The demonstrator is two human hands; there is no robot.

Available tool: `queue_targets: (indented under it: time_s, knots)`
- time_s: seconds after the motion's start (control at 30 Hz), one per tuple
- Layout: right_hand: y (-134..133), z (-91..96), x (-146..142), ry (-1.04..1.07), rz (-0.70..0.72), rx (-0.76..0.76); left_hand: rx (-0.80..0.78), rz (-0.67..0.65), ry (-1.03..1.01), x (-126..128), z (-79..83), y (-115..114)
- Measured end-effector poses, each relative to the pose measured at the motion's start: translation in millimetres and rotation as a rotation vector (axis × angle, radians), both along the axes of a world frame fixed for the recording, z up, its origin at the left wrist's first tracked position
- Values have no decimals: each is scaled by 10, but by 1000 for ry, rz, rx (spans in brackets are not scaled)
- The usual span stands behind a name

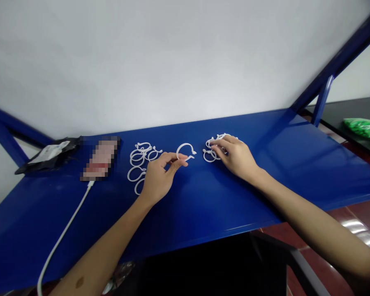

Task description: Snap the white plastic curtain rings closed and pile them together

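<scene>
My left hand [158,174] pinches an open white plastic ring [185,151] between thumb and fingers, holding it just above the blue shelf [203,197]. To its left lies a group of several white rings [142,162], partly hidden by the hand. My right hand [236,156] rests on a second pile of white rings [214,148], fingers curled over them and touching them. Whether it grips one I cannot make out.
A blurred phone [100,158] with a white cable [64,230] lies at the left, beside a black packet [49,156]. Blue frame struts [336,61] rise at the right. A green bag [364,128] lies on a dark table beyond.
</scene>
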State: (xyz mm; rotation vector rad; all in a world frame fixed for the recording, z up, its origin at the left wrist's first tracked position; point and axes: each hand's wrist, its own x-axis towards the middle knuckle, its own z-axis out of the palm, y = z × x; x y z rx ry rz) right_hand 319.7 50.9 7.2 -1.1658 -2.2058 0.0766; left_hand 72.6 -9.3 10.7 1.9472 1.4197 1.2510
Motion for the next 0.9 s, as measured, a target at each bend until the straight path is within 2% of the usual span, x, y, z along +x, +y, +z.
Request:
queue_targets:
  time_s: [0.07, 0.13, 0.2, 0.27, 0.37, 0.5, 0.57, 0.67, 0.77, 0.9]
  knots:
    - [12, 9, 21, -27, -62, 96, 38, -10, 28, -7, -16, 10]
    - [-26, 49, 4, 0, -61, 140, 117, -16, 117, 7, -46, 10]
    - [-108, 105, -51, 69, 53, 78, 240, -35, 282, 34, -80, 1]
    - [-204, 149, -121, 129, 219, -57, 346, -68, 458, 61, -107, -14]
    - [-297, 151, -193, 144, 380, -190, 388, -100, 592, 84, -119, -35]
    - [-308, 104, -197, 154, 406, -93, 382, -110, 542, 82, -106, -42]
    - [-319, 102, -197, 197, 427, -125, 374, -117, 471, 84, -101, -47]
    - [-362, 116, -228, 379, 424, -351, 327, -110, 349, 96, -102, -63]
    - [-378, 119, -266, 602, 354, -577, 304, -106, 238, 108, -109, -81]
    - [-333, 118, -278, 785, 297, -698, 363, -139, 211, 115, -100, -98]
